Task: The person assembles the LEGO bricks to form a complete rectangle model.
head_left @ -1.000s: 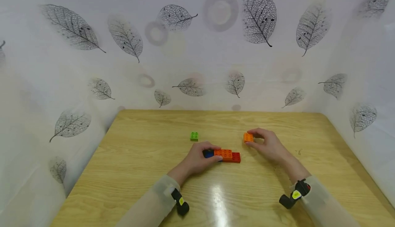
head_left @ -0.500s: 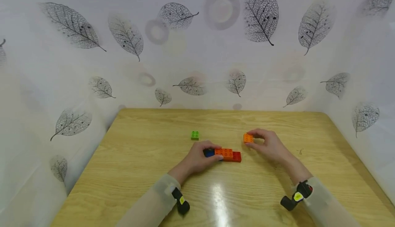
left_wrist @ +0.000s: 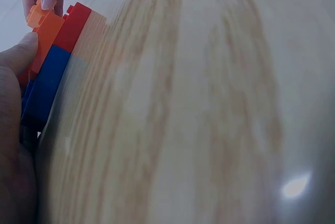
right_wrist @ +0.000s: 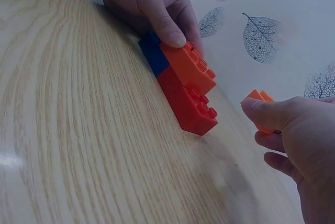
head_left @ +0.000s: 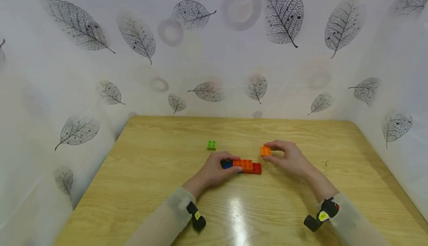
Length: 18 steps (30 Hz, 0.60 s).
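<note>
In the head view my left hand (head_left: 215, 170) grips a joined row of toy building bricks on the table. A long orange brick (head_left: 246, 164) sits on top, bridging a blue brick (right_wrist: 152, 53) and a red brick (right_wrist: 180, 103) end to end. Studs of the red one stay bare at the right. My right hand (head_left: 289, 158) pinches a small light-orange brick (head_left: 265, 151) between thumb and fingers, to the right of and behind the row. A gap shows between the two in the right wrist view. Away from both hands, a small green brick (head_left: 211, 145) lies farther back.
The wooden table (head_left: 150, 157) ends at the back against a white cloth (head_left: 214, 52) printed with leaves, which also hangs at both sides. Cameras are strapped to both wrists.
My right hand has moved slightly left with the small light-orange brick, toward the row. The left hand keeps its hold; the head view has tilted slightly.
</note>
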### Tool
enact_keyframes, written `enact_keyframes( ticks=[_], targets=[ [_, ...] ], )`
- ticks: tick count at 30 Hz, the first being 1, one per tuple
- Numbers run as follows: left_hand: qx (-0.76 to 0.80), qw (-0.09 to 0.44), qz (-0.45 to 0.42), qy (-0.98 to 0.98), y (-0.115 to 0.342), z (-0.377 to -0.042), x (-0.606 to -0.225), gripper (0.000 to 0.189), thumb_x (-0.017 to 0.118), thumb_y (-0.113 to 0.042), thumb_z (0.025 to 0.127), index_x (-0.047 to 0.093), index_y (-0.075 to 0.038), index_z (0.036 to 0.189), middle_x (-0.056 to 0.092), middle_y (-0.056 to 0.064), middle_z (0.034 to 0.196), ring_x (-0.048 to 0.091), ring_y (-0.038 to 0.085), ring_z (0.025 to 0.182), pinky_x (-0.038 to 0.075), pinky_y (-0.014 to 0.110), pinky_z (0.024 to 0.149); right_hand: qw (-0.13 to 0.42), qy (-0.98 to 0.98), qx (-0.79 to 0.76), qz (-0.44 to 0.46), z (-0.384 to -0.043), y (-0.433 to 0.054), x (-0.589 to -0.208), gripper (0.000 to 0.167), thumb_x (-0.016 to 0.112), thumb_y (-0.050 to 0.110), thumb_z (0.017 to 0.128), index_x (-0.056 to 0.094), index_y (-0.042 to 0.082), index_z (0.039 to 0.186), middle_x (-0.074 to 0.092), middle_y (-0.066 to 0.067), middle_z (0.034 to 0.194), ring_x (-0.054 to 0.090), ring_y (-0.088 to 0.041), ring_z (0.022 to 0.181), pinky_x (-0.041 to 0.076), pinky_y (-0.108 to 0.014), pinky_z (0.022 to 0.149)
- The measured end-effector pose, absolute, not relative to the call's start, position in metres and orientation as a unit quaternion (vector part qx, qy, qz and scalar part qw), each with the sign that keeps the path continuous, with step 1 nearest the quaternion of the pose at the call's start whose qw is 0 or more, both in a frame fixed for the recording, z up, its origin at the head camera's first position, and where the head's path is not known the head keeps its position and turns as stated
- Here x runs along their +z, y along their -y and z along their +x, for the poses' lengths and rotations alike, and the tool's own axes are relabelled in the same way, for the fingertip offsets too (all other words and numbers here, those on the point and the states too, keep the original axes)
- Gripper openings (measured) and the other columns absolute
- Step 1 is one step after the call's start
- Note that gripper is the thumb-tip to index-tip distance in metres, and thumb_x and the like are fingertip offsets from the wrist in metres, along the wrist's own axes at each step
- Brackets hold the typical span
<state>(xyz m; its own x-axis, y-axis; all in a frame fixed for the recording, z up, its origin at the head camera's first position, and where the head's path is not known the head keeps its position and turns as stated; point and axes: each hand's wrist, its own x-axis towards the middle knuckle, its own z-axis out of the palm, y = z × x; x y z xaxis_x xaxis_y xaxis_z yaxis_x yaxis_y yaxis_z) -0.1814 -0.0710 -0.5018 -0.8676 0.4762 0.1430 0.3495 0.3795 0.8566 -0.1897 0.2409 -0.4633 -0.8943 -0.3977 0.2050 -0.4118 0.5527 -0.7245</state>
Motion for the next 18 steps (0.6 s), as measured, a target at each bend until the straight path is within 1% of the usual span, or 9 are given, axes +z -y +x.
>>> enact_keyframes(
  ticks=[3,7,14,18],
  targets=[
    [0.499,0.061,0.249,-0.828,0.071,-0.181,-0.504,0.038,0.083,-0.039,0.094,0.079,-0.020,0.126,0.072,-0.012,0.117,0.064,0.008,0.113,0.049,0.035,0.105,0.010,0.878,0.414,0.241,-0.189,-0.239,-0.464,0.039,0.084,0.018,0.095,0.073,0.004,0.129,0.074,-0.009,0.125,0.067,-0.038,0.116,0.052,-0.062,0.100],
    [0.498,0.061,0.247,-0.829,0.070,-0.182,-0.503,0.037,0.084,-0.040,0.093,0.079,-0.022,0.126,0.072,-0.013,0.116,0.064,0.007,0.113,0.050,0.035,0.105,0.002,0.876,0.416,0.244,-0.187,-0.237,-0.464,0.038,0.083,0.020,0.095,0.073,0.006,0.129,0.074,-0.006,0.125,0.067,-0.035,0.117,0.052,-0.061,0.100],
    [0.501,0.060,0.254,-0.825,0.070,-0.183,-0.502,0.039,0.083,-0.040,0.094,0.079,-0.019,0.127,0.072,-0.012,0.117,0.064,0.007,0.113,0.048,0.035,0.106,-0.028,0.871,0.424,0.248,-0.181,-0.232,-0.465,0.040,0.083,0.020,0.095,0.072,0.006,0.131,0.073,-0.006,0.128,0.067,-0.031,0.116,0.049,-0.062,0.105],
    [0.502,0.057,0.256,-0.824,0.071,-0.184,-0.504,0.040,0.083,-0.039,0.094,0.078,-0.017,0.127,0.072,-0.012,0.117,0.064,0.008,0.114,0.048,0.035,0.107,-0.034,0.867,0.429,0.253,-0.179,-0.228,-0.466,0.039,0.083,0.019,0.095,0.073,0.007,0.131,0.073,-0.004,0.127,0.068,-0.029,0.115,0.050,-0.061,0.104]
  ],
)
